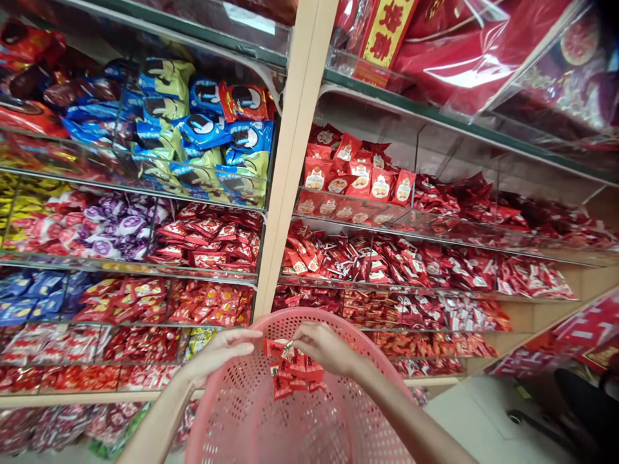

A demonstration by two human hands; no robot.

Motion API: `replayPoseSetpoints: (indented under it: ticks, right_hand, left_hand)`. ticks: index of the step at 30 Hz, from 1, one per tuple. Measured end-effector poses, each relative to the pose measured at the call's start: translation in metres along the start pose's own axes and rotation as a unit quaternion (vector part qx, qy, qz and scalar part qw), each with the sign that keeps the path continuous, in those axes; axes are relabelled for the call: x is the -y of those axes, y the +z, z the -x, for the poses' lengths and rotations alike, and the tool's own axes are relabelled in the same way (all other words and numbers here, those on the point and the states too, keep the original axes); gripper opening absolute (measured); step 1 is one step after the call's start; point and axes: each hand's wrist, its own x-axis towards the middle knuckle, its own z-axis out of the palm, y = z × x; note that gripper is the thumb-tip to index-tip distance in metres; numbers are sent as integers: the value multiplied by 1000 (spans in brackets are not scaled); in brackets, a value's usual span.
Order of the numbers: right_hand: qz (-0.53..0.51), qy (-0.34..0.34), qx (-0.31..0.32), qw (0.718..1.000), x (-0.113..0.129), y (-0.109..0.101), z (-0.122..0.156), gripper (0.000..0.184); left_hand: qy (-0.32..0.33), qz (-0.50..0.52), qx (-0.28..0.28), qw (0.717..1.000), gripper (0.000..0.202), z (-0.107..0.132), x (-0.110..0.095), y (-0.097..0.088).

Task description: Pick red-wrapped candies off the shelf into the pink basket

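Observation:
A large pink perforated plastic basket (217,422) stands below me, its far rim against the shelves. Inside, near its far side, lies a small bunch of red candy packets (290,380) with dark print. My right hand (322,345) is over the basket with fingers pinched on a small red-and-cream candy packet (287,350) above that bunch. My left hand (227,351) reaches over the basket's left rim, fingers stretched out and thumb apart, with nothing visible in it. Its fingertips are close to the red packets.
Divided shelves of wrapped sweets rise ahead: blue-and-green packets (203,129), purple-wrapped candies (123,222) and red packets (360,180). A wooden upright (290,142) parts the shelves. Pale floor (464,419) and a dark object (590,412) are at lower right.

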Motion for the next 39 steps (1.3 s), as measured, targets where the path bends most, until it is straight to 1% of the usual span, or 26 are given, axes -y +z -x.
replayPoseSetpoints:
  ticks: [2,5,11,13,17,20,25,29,32,34,37,39]
  right_hand:
    - [-8,-8,11,1000,-2,12,-5,14]
    - [-21,-12,7,1000,-3,20,-10,13]
    - [-70,12,-20,997,-1,26,-11,12]
    - [-82,17,-23,996,0,27,-10,13]
    - [-113,32,-30,993,3,30,-8,15]
    - [-159,57,-33,985,2,34,-7,17]
    - [-246,91,-30,964,-11,43,-10,21]
    - [-289,102,-56,950,-16,47,-15,26]
    - [-338,118,-77,931,-12,47,-18,31]
    - [-393,142,-74,905,-7,47,-18,33]
    - [-478,188,-29,857,-3,53,-16,43]
    - [-507,210,-4,836,-3,61,-15,55]
  left_hand:
    - [2,-9,-15,1000,36,0,-2,1]
    - [-1,-13,-31,999,34,0,-4,3]
    - [-20,37,-31,999,21,-2,-5,6]
    - [-20,27,-38,999,20,-1,-5,6]
    - [-2,10,-38,999,23,0,-6,5]
    - [8,5,-33,999,22,0,-4,3]
    - [11,-5,-31,999,23,-1,-3,3]
    - [10,1,-30,999,23,-1,-1,2]
    - [5,19,-32,999,23,-1,2,1]
    - [0,35,-30,999,23,-1,3,1]
    - [-6,48,-27,998,25,-1,4,2]
    - [-8,47,-30,998,27,-1,3,2]
